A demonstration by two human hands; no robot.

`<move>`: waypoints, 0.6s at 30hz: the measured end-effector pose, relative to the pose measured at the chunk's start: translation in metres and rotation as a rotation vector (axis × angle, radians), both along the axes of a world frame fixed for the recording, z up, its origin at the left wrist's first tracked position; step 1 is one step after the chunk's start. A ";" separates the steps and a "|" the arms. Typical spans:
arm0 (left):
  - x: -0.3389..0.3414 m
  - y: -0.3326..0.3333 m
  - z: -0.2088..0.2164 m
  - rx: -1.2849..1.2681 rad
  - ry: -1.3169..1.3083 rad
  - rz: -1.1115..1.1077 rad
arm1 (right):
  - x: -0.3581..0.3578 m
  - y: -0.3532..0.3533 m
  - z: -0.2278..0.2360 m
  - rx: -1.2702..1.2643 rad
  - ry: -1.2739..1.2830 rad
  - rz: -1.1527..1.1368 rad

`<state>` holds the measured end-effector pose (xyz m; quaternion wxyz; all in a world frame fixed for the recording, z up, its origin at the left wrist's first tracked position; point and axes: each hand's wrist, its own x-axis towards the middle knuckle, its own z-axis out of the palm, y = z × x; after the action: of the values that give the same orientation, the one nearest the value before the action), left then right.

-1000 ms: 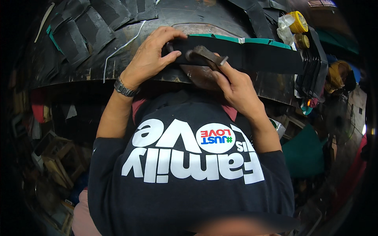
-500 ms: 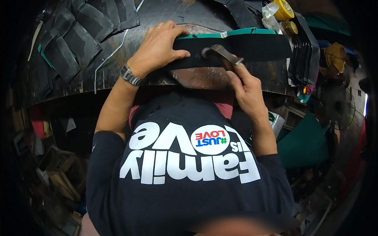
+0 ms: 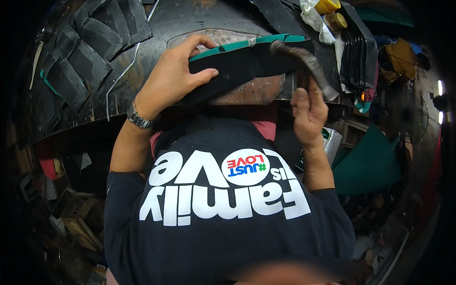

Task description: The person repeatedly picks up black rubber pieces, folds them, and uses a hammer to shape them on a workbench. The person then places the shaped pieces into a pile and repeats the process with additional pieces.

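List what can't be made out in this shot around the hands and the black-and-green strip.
- Head view: the near end of the black strip with green edge is covered by the left hand.
- The grip of the dark metal tool is hidden inside the right hand.
- The bench edge under the strip is hidden by the dark shirt.
- The yellow containers are cut off by the top edge.

bare worktop [image 3: 190, 19] beyond the sole; rubber pieces [image 3: 80, 57] crowd left, probably tins [image 3: 332, 12] right.
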<state>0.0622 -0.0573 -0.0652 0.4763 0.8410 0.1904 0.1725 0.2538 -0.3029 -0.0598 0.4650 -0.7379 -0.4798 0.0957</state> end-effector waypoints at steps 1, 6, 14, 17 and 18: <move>-0.002 -0.001 0.003 0.009 0.011 -0.001 | -0.002 0.002 0.000 -0.138 -0.056 -0.015; -0.007 -0.009 0.012 -0.034 -0.030 0.023 | -0.003 0.003 0.012 -0.300 -0.016 -0.023; -0.017 -0.002 0.013 0.021 -0.012 -0.024 | 0.002 -0.007 -0.025 -0.200 -0.343 -0.098; -0.018 -0.002 0.010 -0.039 -0.035 -0.059 | 0.040 -0.024 -0.028 -0.307 -0.308 -0.211; -0.018 -0.002 0.010 -0.024 -0.066 -0.055 | 0.052 -0.028 -0.030 -0.226 -0.373 -0.262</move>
<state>0.0442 -0.0595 -0.0551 0.4970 0.8339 0.1536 0.1844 0.3057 -0.3310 -0.0903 0.2915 -0.8459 -0.4437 -0.0504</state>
